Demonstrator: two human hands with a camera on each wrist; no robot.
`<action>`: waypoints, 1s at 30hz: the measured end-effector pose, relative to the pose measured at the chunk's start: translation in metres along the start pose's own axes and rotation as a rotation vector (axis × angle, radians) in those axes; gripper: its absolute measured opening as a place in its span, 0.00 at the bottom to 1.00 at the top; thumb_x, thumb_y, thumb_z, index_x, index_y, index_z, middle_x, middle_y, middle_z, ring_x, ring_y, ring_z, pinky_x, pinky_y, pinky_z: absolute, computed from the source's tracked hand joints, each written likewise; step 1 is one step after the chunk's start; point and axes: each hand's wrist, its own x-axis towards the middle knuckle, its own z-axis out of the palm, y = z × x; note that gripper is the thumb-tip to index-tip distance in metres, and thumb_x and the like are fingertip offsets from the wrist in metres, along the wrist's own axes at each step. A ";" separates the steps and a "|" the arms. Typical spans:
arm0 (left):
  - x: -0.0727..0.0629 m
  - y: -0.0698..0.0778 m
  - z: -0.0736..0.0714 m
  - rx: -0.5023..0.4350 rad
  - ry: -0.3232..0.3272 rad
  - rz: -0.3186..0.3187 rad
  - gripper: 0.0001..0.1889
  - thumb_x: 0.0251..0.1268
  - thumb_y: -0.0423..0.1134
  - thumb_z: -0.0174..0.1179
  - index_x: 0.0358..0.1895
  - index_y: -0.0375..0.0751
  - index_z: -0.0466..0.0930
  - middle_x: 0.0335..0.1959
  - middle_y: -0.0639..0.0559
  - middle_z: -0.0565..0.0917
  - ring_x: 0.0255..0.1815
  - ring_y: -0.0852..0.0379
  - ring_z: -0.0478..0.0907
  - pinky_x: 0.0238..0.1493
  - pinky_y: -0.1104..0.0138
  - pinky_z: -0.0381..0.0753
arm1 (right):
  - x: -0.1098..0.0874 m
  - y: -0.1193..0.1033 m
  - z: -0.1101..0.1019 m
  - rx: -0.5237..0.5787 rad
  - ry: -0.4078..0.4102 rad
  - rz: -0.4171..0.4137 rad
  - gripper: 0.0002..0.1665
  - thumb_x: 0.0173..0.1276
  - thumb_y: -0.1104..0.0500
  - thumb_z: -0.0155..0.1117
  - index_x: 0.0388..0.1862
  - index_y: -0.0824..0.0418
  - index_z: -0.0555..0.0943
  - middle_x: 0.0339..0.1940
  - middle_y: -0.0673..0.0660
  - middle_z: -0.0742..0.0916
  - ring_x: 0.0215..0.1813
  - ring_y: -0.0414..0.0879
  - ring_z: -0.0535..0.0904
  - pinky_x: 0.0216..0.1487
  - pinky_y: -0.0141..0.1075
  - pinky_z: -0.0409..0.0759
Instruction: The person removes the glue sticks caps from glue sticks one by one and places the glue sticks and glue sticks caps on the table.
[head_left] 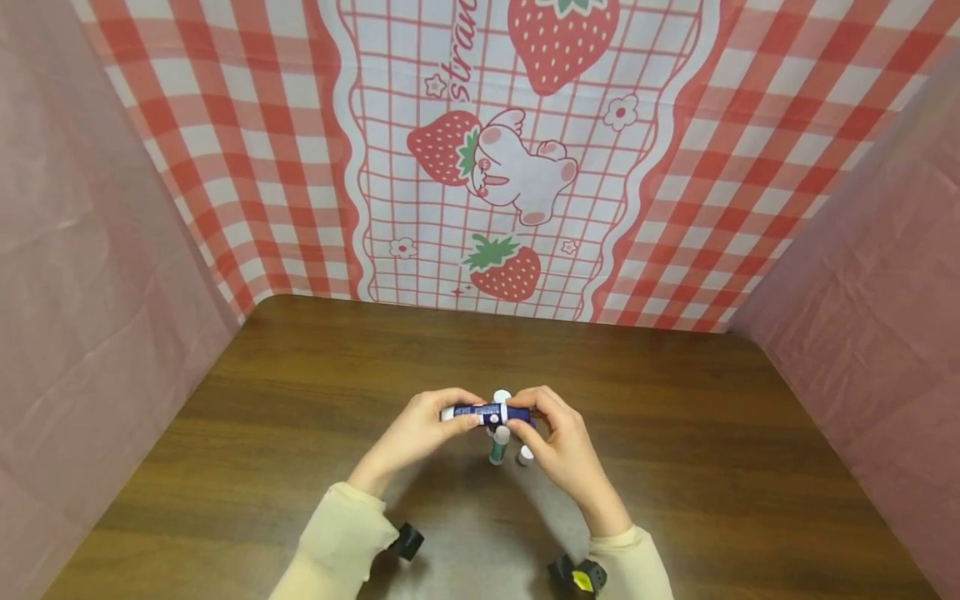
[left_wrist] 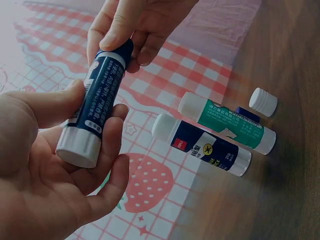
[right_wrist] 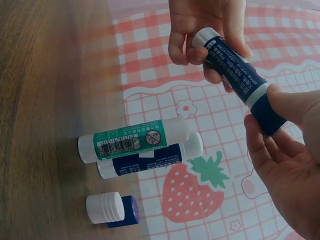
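Both hands hold a dark blue glue stick [head_left: 480, 413] level above the table. My left hand [head_left: 420, 425] grips its label and white base end between thumb and fingers. At the other end, my right hand [head_left: 562, 440] pinches the dark blue cap [right_wrist: 267, 115], which sits against the white collar. Below them on the table stand a green glue stick [right_wrist: 132, 141] and another dark blue glue stick [left_wrist: 205, 148], side by side, upright, with whitish top ends. A loose white cap [right_wrist: 105, 208] and a blue cap [right_wrist: 131, 211] lie close by.
The brown wooden table [head_left: 315, 358] meets a strawberry-print checked cloth [head_left: 480, 167] at the back. Pink cloth walls [head_left: 97, 250] rise at the left and right. Black wrist-camera mounts [head_left: 407, 542] sit under both cream sleeves [head_left: 337, 533].
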 end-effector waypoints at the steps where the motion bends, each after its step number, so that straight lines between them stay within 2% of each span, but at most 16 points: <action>1: 0.000 -0.001 0.000 -0.014 -0.012 -0.009 0.11 0.61 0.42 0.58 0.44 0.44 0.80 0.34 0.53 0.82 0.32 0.59 0.74 0.34 0.70 0.74 | 0.001 -0.004 -0.001 0.002 -0.002 -0.008 0.14 0.51 0.74 0.66 0.38 0.67 0.78 0.35 0.57 0.81 0.36 0.46 0.77 0.35 0.37 0.80; 6: 0.001 -0.002 -0.002 -0.112 -0.080 -0.058 0.14 0.67 0.45 0.51 0.44 0.39 0.79 0.27 0.49 0.80 0.21 0.59 0.70 0.23 0.70 0.70 | 0.004 -0.014 -0.005 0.040 -0.028 0.013 0.12 0.52 0.75 0.64 0.37 0.71 0.77 0.37 0.62 0.80 0.41 0.48 0.77 0.42 0.32 0.79; 10: 0.001 -0.004 -0.002 -0.218 -0.111 -0.096 0.16 0.69 0.44 0.47 0.41 0.34 0.79 0.27 0.48 0.81 0.16 0.62 0.65 0.19 0.71 0.65 | 0.001 -0.002 -0.002 0.096 -0.037 0.026 0.12 0.54 0.74 0.63 0.39 0.70 0.77 0.39 0.62 0.80 0.44 0.47 0.77 0.47 0.29 0.77; 14: 0.001 -0.006 -0.002 -0.302 -0.117 -0.118 0.17 0.70 0.43 0.45 0.38 0.30 0.78 0.21 0.52 0.79 0.14 0.64 0.62 0.17 0.74 0.62 | -0.002 0.014 0.001 0.121 -0.035 0.011 0.13 0.54 0.74 0.63 0.39 0.67 0.78 0.41 0.60 0.80 0.46 0.45 0.76 0.49 0.27 0.75; 17: 0.002 -0.007 -0.001 -0.361 -0.129 -0.114 0.20 0.71 0.42 0.44 0.34 0.26 0.75 0.18 0.54 0.76 0.13 0.65 0.60 0.15 0.74 0.58 | -0.003 0.017 0.002 0.130 -0.033 -0.010 0.13 0.55 0.73 0.63 0.40 0.65 0.78 0.42 0.59 0.80 0.47 0.45 0.76 0.50 0.26 0.75; 22: 0.001 -0.008 -0.001 -0.479 -0.143 -0.173 0.22 0.70 0.45 0.45 0.32 0.24 0.74 0.15 0.55 0.72 0.14 0.65 0.64 0.16 0.76 0.59 | -0.004 0.017 0.001 0.157 -0.046 -0.032 0.12 0.56 0.71 0.62 0.40 0.63 0.78 0.43 0.58 0.80 0.47 0.45 0.75 0.51 0.27 0.74; 26: 0.000 -0.008 -0.001 -0.474 -0.152 -0.200 0.26 0.70 0.48 0.45 0.35 0.20 0.75 0.13 0.56 0.72 0.13 0.63 0.64 0.18 0.75 0.61 | -0.004 0.016 0.000 0.163 -0.069 -0.040 0.13 0.57 0.72 0.62 0.40 0.62 0.78 0.44 0.58 0.79 0.48 0.45 0.75 0.51 0.28 0.74; 30: -0.001 -0.009 -0.002 -0.463 -0.174 -0.213 0.28 0.69 0.51 0.44 0.38 0.22 0.78 0.17 0.55 0.78 0.12 0.64 0.62 0.16 0.74 0.59 | -0.004 0.014 -0.001 0.150 -0.094 -0.044 0.12 0.57 0.72 0.61 0.40 0.61 0.78 0.46 0.57 0.79 0.49 0.45 0.75 0.50 0.30 0.75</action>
